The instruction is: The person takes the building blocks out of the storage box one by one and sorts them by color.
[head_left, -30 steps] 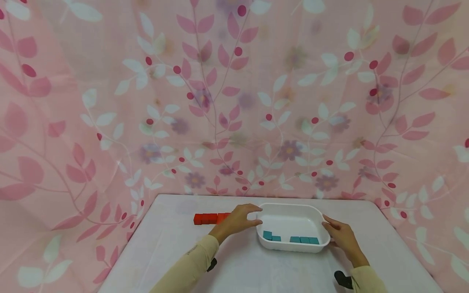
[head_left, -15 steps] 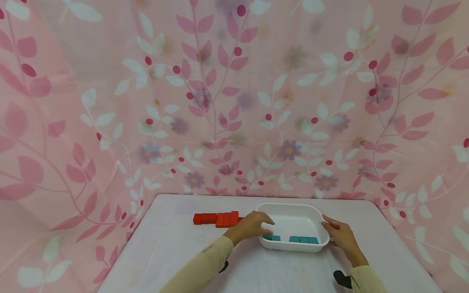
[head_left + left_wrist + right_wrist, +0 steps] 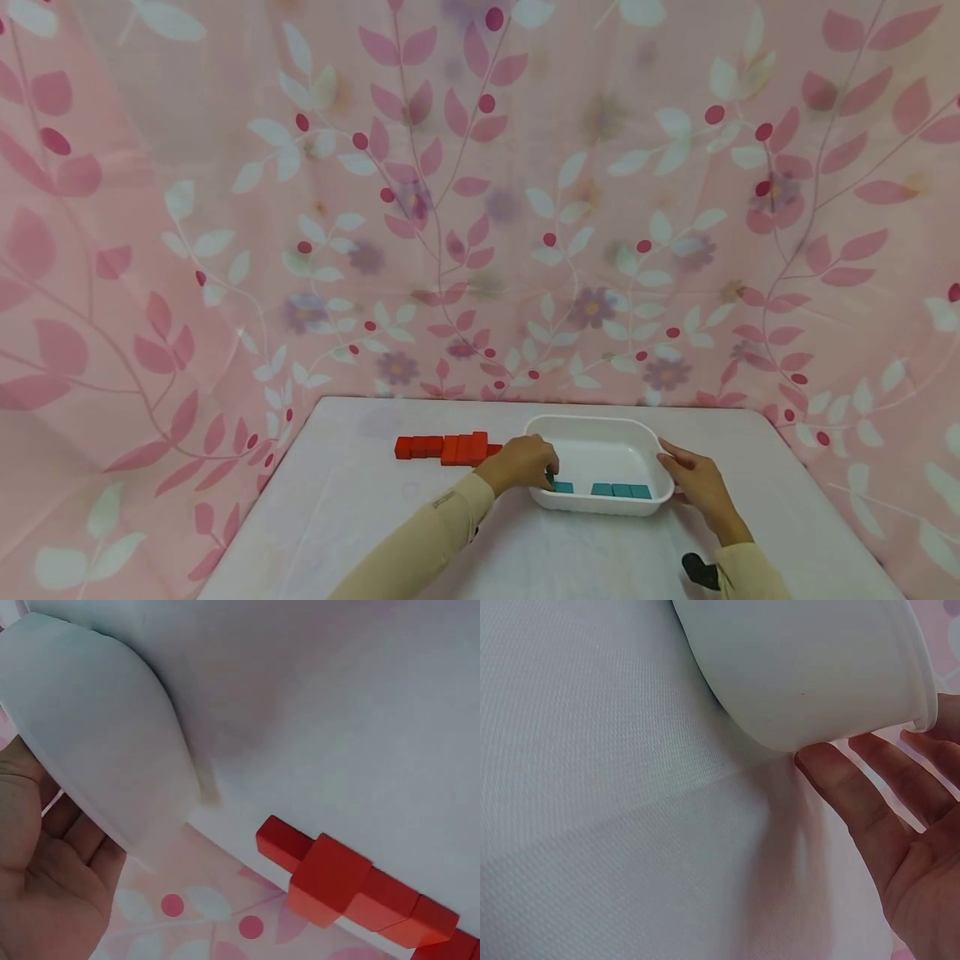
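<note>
Left hand is pinching teal block, near-left corner of tray; right hand is gripping rim. Block likely light, stiff; opposite faces suiting.

White tray, right grip touching, white cloth

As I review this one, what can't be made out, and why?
Most of the teal block under the left hand: head view, covered by that hand.
The left hand's fingertips: left wrist view, behind the tray.
The tray's inside: both wrist views, hidden by its outer wall.
Part of the red row: left wrist view, cut off at lower right.
The sleeve mark: head view, too small.
</note>
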Action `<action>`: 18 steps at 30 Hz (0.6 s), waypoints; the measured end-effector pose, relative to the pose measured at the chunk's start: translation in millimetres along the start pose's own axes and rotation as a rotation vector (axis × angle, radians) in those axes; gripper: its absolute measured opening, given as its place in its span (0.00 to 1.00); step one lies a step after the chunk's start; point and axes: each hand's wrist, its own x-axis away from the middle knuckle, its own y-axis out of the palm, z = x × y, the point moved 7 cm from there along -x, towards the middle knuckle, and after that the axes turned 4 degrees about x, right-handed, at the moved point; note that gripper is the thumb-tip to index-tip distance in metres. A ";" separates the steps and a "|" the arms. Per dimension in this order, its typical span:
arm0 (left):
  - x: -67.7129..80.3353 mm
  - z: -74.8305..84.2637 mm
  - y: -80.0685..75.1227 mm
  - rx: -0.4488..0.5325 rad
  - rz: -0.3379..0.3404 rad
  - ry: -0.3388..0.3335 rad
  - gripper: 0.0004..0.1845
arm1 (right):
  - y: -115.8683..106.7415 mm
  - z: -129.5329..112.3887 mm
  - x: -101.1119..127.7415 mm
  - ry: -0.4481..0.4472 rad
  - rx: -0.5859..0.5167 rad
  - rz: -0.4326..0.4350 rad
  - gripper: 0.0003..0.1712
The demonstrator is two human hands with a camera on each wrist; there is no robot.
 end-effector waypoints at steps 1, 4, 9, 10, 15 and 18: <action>-1.0 0.0 0.2 -0.013 -0.007 -0.011 0.15 | -0.1 0.3 -0.4 0.001 -0.002 0.002 0.35; -3.4 -1.0 2.0 -0.040 -0.030 -0.041 0.15 | 0.5 1.9 -1.5 0.001 -0.009 0.003 0.35; -5.2 -2.9 7.1 -0.036 -0.047 -0.056 0.14 | 1.8 4.6 -2.1 0.003 -0.016 0.001 0.35; -5.1 -2.9 7.9 -0.026 -0.047 -0.054 0.14 | 2.0 4.9 -2.0 0.002 -0.014 0.002 0.36; -3.5 -4.0 7.8 0.018 -0.008 -0.021 0.18 | 1.5 4.7 -2.0 -0.004 0.000 0.014 0.35; -0.9 -5.1 7.6 0.062 0.055 0.027 0.20 | 1.2 4.8 -1.9 -0.003 0.003 0.017 0.35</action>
